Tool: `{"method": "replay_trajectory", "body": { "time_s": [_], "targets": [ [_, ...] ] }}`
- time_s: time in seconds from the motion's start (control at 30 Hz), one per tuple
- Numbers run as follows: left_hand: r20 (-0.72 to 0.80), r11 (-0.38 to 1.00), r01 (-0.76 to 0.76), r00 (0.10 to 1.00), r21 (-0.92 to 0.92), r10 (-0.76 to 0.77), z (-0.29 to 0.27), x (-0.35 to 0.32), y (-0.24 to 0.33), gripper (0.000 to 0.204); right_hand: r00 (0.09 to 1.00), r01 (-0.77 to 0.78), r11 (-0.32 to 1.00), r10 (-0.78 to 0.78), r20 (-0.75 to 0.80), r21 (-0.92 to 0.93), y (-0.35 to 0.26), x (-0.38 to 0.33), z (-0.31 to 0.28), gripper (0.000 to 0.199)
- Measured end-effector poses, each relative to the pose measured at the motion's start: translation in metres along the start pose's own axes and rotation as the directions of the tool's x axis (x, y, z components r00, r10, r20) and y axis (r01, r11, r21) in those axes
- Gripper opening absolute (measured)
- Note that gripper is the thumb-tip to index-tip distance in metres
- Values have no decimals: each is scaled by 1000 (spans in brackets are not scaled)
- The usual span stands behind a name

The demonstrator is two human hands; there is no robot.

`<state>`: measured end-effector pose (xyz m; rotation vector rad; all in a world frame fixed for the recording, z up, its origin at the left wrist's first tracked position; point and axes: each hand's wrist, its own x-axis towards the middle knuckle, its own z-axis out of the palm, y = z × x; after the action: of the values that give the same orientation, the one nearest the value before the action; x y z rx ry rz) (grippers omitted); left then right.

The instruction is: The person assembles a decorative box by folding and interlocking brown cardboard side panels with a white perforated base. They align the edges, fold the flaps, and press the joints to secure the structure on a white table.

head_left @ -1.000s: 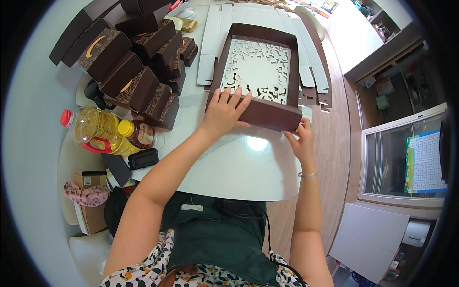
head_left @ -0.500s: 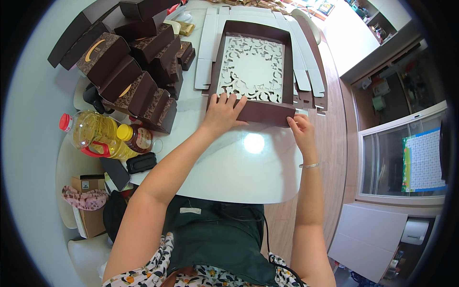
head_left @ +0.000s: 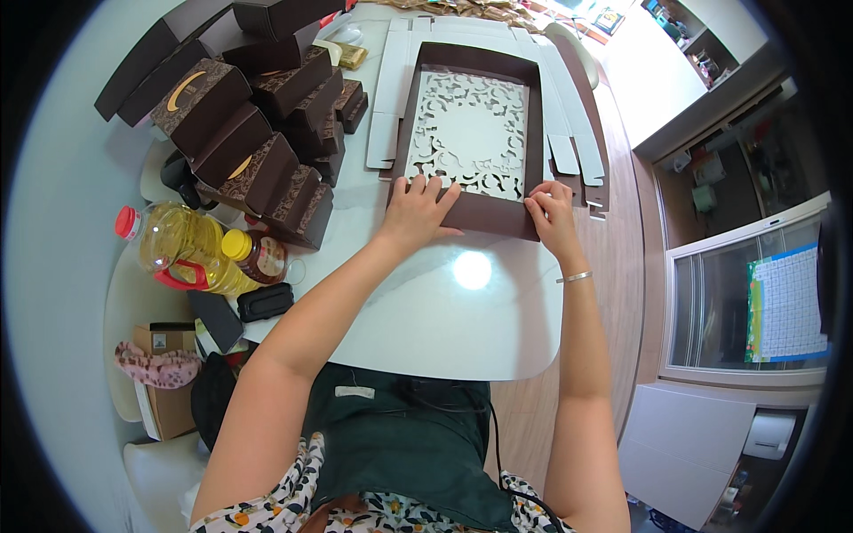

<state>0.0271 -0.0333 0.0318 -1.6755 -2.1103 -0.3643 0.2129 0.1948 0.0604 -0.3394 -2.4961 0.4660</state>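
Note:
A dark brown cardboard box lid [head_left: 491, 218] lies open side up on the table, its walls standing. Its white base [head_left: 466, 124] has a cut-out scroll pattern round a plain middle. At the near left corner, my left hand [head_left: 416, 213] grips the near wall, fingers hooked over the rim and thumb along the outside. My right hand [head_left: 554, 218] pinches the near right corner, where the two walls meet. The exact fingertip contact there is partly hidden. Beneath the lid spreads a stack of flat cardboard blanks [head_left: 569, 107], white side up.
Folded brown patterned boxes [head_left: 258, 178] are piled at the left. Nearer me stand an oil bottle [head_left: 182, 240] with a red cap and a brown jar [head_left: 264, 258] with a yellow lid, beside a black case [head_left: 265, 302]. The white table [head_left: 426, 320] has a rounded near right corner.
My right hand has moved up and slightly inward at the near right corner. The right end of the near wall now meets the side wall. My left hand stays almost where it was.

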Motion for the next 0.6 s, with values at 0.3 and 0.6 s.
{"method": "replay_trajectory", "body": {
  "time_s": [0.3,0.6],
  "targets": [
    [100,1000,-18,995,-21,20,-6,4,-4,74,989,-62,960,95,109,-273,-8,-2,16,20],
    [249,993,28,969,-115,1,-16,15,-7,69,977,-54,780,171,130,-623,-46,7,20,15]
  ]
}}
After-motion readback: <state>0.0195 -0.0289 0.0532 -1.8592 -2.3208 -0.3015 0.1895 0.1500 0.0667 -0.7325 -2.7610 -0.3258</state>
